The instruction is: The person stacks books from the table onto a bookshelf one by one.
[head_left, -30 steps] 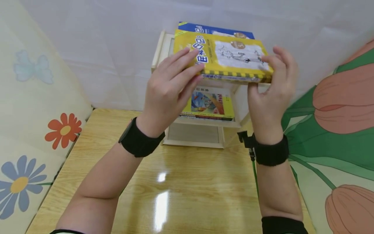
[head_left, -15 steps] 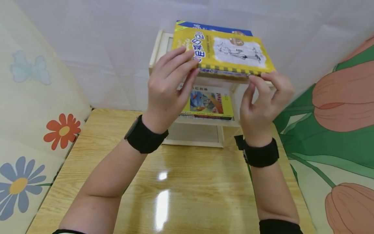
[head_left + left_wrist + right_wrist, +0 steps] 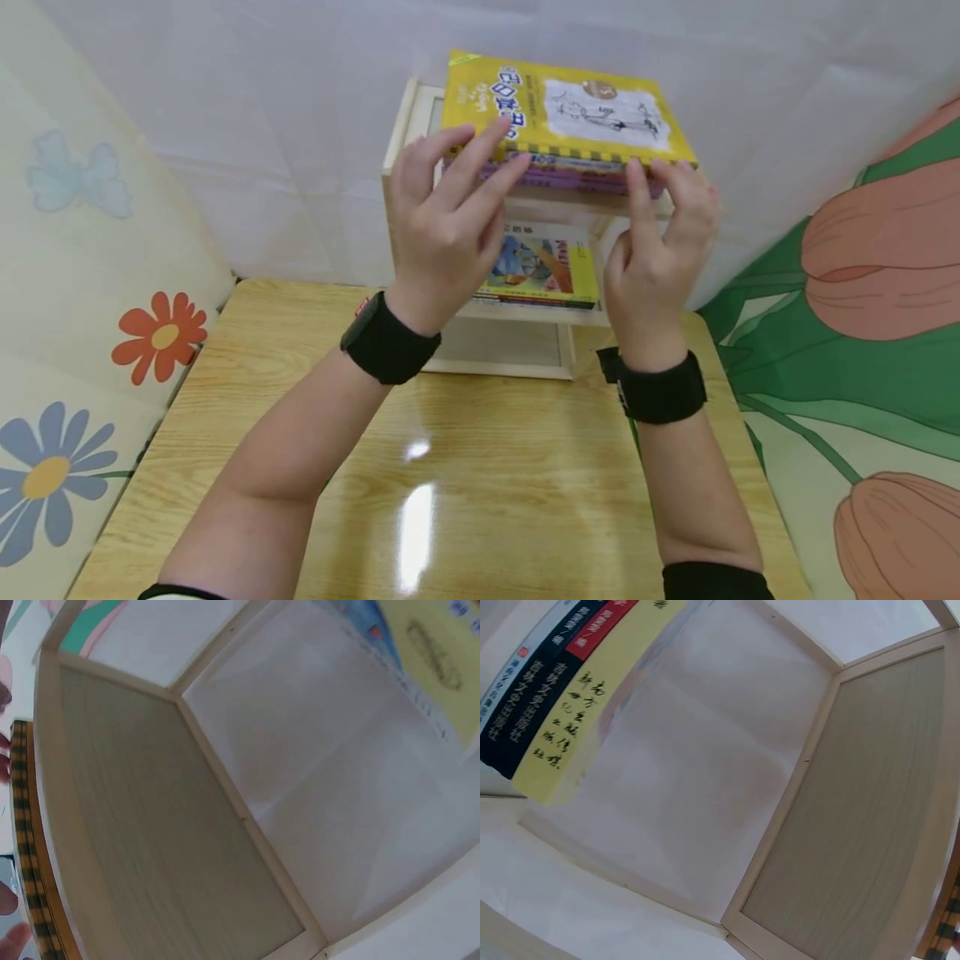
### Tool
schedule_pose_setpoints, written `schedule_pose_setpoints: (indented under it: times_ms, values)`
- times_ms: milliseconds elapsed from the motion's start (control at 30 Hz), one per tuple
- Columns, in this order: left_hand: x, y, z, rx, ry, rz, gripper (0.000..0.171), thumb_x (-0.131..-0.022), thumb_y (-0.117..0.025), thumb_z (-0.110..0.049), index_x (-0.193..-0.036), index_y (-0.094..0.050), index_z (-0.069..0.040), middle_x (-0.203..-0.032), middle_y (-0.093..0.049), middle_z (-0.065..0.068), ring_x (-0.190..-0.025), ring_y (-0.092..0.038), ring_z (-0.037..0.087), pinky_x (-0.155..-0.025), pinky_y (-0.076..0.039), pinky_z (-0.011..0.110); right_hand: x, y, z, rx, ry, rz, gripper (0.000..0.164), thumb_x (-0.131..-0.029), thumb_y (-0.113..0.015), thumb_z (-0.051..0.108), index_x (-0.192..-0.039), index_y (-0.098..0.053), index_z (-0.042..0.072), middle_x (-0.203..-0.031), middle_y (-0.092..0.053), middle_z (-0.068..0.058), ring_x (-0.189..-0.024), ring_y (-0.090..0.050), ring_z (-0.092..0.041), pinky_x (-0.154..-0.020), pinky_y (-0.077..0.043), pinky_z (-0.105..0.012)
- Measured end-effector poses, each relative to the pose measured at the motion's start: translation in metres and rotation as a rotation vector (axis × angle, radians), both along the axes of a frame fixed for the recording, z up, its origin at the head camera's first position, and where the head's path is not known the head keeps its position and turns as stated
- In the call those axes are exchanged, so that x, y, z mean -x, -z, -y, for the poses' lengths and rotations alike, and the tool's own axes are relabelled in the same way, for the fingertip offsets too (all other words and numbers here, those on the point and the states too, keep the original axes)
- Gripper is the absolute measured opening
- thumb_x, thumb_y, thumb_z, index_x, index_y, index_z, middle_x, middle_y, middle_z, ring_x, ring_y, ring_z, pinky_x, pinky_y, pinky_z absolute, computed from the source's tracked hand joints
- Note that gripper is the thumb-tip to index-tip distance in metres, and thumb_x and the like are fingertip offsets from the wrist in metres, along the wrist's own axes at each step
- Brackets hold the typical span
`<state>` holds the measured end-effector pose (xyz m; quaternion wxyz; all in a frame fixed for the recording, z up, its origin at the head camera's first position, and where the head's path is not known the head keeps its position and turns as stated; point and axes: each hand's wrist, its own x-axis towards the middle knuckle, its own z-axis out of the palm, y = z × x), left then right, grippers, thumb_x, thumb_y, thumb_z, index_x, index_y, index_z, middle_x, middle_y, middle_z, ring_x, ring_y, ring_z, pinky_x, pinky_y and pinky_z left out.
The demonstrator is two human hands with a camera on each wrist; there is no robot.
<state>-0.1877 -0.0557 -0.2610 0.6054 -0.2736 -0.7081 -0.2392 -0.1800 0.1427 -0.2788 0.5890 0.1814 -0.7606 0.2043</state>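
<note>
A yellow paperback book point(image 3: 487, 96) with a checked spine lies flat on a stack on top of a small wooden shelf point(image 3: 397, 154). Purple book spines point(image 3: 581, 178) show beneath it. My left hand point(image 3: 448, 218) has its fingers extended against the stack's front left edge. With straight fingers, my right hand point(image 3: 658, 242) touches the spine near the front right corner. The left wrist view catches the checked spine point(image 3: 30, 840) and some fingertips at its left edge; the right wrist view shows the spine point(image 3: 939, 941) at lower right.
Several picture books point(image 3: 536, 267) lie on the middle shelf, their spines point(image 3: 532, 697) visible in the right wrist view. The shelf stands on a wooden table point(image 3: 510, 475) against a white cloth point(image 3: 315, 133). Flower-printed panels point(image 3: 862, 275) flank both sides.
The yellow book has slid back and left, covering the blue book behind it and exposing purple spines below. My right hand has shifted left, from gripping the corner to touching the spine.
</note>
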Motion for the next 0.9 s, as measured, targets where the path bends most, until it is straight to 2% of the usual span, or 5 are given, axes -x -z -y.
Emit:
schedule_pose_setpoints:
  times_ms: [167,333,533,733,900]
  values:
    - [-0.003,0.017,-0.002,0.117,-0.040,0.092,0.040,-0.094,-0.049,-0.021,-0.133,-0.056,-0.014,-0.139,-0.051,0.006,-0.131,-0.038,0.025,-0.111,-0.021,0.047,0.004,0.002,0.001,-0.021,0.009,-0.006,0.062,-0.083,-0.038,-0.014,-0.135,-0.053,0.015,-0.133,-0.046,-0.009,-0.132,-0.036,-0.027,-0.114,-0.022,-0.048]
    - [-0.002,0.025,-0.003,0.171,-0.055,0.180,0.051,-0.097,-0.044,-0.033,-0.143,-0.043,-0.011,-0.148,-0.040,0.008,-0.141,-0.025,0.025,-0.113,-0.011,0.054,0.007,0.003,0.001,-0.036,0.010,0.007,0.064,-0.083,-0.038,-0.011,-0.139,-0.048,0.019,-0.137,-0.043,-0.007,-0.135,-0.033,-0.025,-0.115,-0.019,-0.049]
    - [0.000,0.026,-0.005,0.195,-0.084,0.224,0.058,-0.095,-0.044,-0.040,-0.146,-0.038,-0.013,-0.151,-0.035,0.007,-0.143,-0.018,0.029,-0.111,-0.009,0.058,0.010,0.003,0.002,-0.004,-0.015,0.043,0.057,-0.088,-0.042,-0.001,-0.140,-0.047,0.020,-0.138,-0.042,-0.008,-0.136,-0.031,-0.025,-0.116,-0.016,-0.048]
    - [0.002,0.024,-0.005,0.212,-0.120,0.270,0.063,-0.096,-0.036,-0.047,-0.148,-0.033,-0.011,-0.153,-0.032,0.007,-0.146,-0.013,0.027,-0.112,-0.007,0.057,0.014,0.004,0.002,0.001,-0.054,0.080,0.061,-0.091,-0.047,0.011,-0.146,-0.034,0.035,-0.149,-0.031,-0.014,-0.144,-0.019,-0.029,-0.119,-0.012,-0.045]
    - [0.004,0.023,-0.003,0.245,-0.157,0.317,0.069,-0.096,-0.033,-0.051,-0.149,-0.028,-0.008,-0.155,-0.027,0.009,-0.147,-0.006,0.022,-0.113,-0.008,0.056,0.013,0.006,0.002,-0.024,0.011,0.174,0.058,-0.094,-0.044,0.031,-0.149,-0.028,0.032,-0.154,-0.025,-0.014,-0.147,-0.010,-0.028,-0.118,0.000,-0.048]
